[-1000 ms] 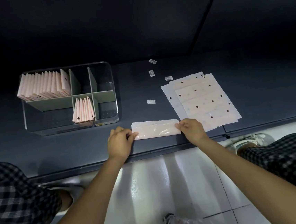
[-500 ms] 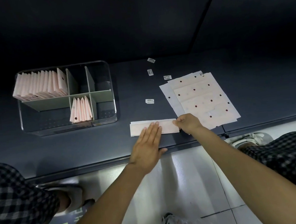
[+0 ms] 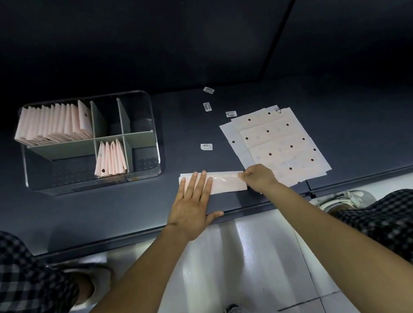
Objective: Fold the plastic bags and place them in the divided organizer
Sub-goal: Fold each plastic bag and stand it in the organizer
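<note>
Left hand [image 3: 194, 203] flattens folded bag [image 3: 226, 184]; right hand [image 3: 259, 176] pinches its end.

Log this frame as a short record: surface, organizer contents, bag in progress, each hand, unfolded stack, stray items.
surface: dark table
organizer: clear, divided; many folded bags upright in back-left compartment, a few in front-middle; other compartments look empty
bag in progress: strip, folded long, flat near the table's front edge
left hand: open, palm flat on the strip's left part
right hand: pinching the strip's right end
unfolded stack: flat dotted bags, right of the strip
stray items: four small labels on the table
</note>
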A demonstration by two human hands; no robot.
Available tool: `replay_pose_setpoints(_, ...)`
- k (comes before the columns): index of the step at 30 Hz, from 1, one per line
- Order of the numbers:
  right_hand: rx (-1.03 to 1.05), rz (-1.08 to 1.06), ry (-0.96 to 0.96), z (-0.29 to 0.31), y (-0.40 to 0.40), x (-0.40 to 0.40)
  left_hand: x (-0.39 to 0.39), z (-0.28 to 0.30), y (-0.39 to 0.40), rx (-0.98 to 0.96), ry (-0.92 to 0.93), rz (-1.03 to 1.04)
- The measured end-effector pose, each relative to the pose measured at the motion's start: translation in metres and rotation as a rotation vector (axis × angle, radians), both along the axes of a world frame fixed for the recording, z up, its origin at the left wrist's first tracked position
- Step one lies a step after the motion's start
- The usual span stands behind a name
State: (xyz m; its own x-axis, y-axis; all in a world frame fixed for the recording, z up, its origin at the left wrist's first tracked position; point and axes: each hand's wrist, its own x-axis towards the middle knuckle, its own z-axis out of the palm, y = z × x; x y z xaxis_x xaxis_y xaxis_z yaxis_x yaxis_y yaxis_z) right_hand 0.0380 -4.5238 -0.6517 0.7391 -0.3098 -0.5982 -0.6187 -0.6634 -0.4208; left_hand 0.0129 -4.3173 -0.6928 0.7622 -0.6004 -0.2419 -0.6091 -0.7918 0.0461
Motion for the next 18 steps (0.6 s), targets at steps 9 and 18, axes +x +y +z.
replay_pose_setpoints(9,-0.073,0.402,-0.551,-0.004,0.071,-0.048,0.001,-0.001,0.001,-0.049,0.025,-0.019)
replay_pose_setpoints(18,-0.338,0.592,-0.31,-0.035,0.04,-0.065,0.006,-0.002,0.018,-0.107,0.032,-0.012)
